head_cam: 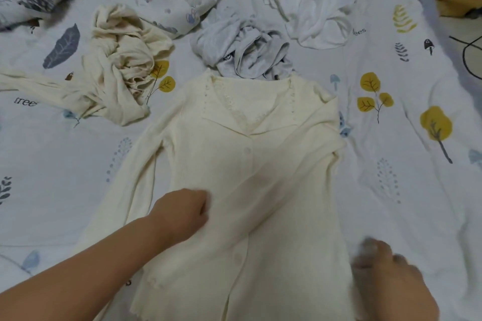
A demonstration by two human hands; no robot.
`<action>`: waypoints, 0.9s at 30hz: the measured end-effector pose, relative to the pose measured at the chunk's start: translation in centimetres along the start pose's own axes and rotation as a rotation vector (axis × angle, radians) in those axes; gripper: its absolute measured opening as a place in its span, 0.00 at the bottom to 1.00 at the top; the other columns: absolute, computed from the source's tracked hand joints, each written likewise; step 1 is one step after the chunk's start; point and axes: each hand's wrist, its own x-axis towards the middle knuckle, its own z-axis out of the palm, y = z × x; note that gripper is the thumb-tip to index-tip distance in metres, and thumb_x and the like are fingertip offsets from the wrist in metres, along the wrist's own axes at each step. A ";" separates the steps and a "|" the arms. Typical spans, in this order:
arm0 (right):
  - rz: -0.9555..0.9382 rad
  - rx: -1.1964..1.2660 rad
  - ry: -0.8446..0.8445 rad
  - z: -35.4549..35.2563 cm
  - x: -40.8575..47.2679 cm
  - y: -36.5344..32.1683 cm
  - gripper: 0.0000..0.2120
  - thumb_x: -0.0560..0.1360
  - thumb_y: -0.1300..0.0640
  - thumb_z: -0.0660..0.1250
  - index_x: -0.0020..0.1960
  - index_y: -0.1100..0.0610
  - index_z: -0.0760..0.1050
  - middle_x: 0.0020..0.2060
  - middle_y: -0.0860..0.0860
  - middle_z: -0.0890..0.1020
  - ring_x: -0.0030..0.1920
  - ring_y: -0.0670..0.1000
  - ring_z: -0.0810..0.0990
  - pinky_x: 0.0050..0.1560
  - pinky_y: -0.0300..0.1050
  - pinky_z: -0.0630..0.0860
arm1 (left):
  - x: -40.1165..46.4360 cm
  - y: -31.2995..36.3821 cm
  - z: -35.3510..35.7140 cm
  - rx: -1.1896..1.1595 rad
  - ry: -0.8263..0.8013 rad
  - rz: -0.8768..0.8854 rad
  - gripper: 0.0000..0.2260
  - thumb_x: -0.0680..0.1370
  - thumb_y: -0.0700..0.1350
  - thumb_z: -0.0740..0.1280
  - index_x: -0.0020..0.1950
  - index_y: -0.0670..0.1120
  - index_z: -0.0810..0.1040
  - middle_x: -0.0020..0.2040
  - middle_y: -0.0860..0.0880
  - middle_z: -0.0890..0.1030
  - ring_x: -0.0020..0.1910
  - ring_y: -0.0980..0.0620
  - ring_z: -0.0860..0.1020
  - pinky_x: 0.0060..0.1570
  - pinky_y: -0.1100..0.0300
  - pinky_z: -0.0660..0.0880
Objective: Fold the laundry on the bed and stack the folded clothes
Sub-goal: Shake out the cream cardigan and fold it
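Right now the cream cardigan (250, 177) is being laid flat on the bed (407, 190), front up with its buttons closed, so the folding of this one has only just begun. Far to the left, a crumpled cream top (122, 65) lies in a heap, with one long sleeve trailing off toward the edge of the view. Next comes the left hand (182, 214), which rests on the lower left part of the cardigan. Its fingers are curled, and it looks to be pinching or pressing the cloth there, but I cannot tell for sure if it has hold of a fold. The cardigan's left sleeve hangs down along its side, and its right sleeve seems tucked in close to the body.

Just above the collar sits a bunched grey garment (247, 52), touching the top of the cardigan. Up and to the right of that is a white garment (310, 8), also not folded. Last, at the bottom right, the right hand (388, 273) is blurry. It is beside the cardigan's right edge, fingers spread and loose, gripping nothing that I can see.

I think the next move is to smooth the front, then bring each sleeve across the chest before folding the bottom up. The knit looks soft and stretchy, so a gentle touch will keep it from bunching. No folded stack shows yet
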 end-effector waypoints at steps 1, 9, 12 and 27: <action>-0.040 -0.018 0.098 0.2 0.1 -0.4 0.22 0.75 0.55 0.56 0.66 0.61 0.68 0.52 0.63 0.76 0.50 0.62 0.78 0.47 0.51 0.77 | 0.0 0.1 0.0 -0.012 0.019 0.001 0.14 0.77 0.49 0.60 0.34 0.53 0.59 0.33 0.56 0.67 0.35 0.54 0.69 0.36 0.62 0.63; -0.468 -0.014 0.250 2.9 -0.3 -6.1 0.36 0.80 0.41 0.39 0.56 0.61 0.80 0.56 0.63 0.80 0.52 0.65 0.81 0.45 0.71 0.73 | -0.9 -0.9 -0.3 -0.122 0.091 0.016 0.11 0.79 0.48 0.59 0.36 0.53 0.63 0.36 0.55 0.70 0.39 0.53 0.72 0.38 0.61 0.67; -0.419 0.153 0.443 2.5 0.2 -7.3 0.24 0.71 0.48 0.55 0.51 0.63 0.82 0.50 0.64 0.82 0.51 0.61 0.80 0.53 0.65 0.72 | -1.3 -2.9 -1.8 -0.199 0.267 -0.076 0.05 0.77 0.44 0.60 0.42 0.47 0.72 0.39 0.52 0.76 0.40 0.51 0.75 0.39 0.58 0.68; -0.618 0.628 -0.062 0.2 -2.0 -29.8 0.17 0.78 0.48 0.59 0.63 0.55 0.71 0.57 0.52 0.72 0.59 0.52 0.70 0.59 0.41 0.65 | -2.0 -12.2 -5.0 -0.770 -0.036 -0.473 0.04 0.76 0.42 0.67 0.42 0.43 0.75 0.32 0.51 0.74 0.26 0.57 0.71 0.23 0.68 0.64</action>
